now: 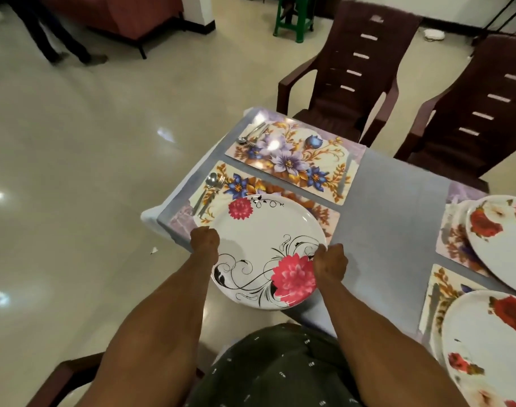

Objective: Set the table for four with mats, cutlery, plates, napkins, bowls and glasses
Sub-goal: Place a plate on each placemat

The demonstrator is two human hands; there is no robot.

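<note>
I hold a white plate [265, 245] with pink flowers and black swirls by its rim, my left hand [205, 240] on its left edge and my right hand [330, 265] on its right edge. The plate is over the near floral mat [324, 214] and overhangs the table edge towards me. A spoon and fork [211, 188] lie at that mat's left end. The far floral mat [297, 160] carries cutlery [252, 135] at its left end and a knife [345, 174] at its right end, with no plate.
Two white plates with red roses [497, 239] [485, 342] rest on mats at the right. The table [391, 218] has a grey cloth. Two brown plastic chairs [356, 71] [473, 118] stand behind it. A person's legs [51, 33] and a green stool [292, 19] are far off.
</note>
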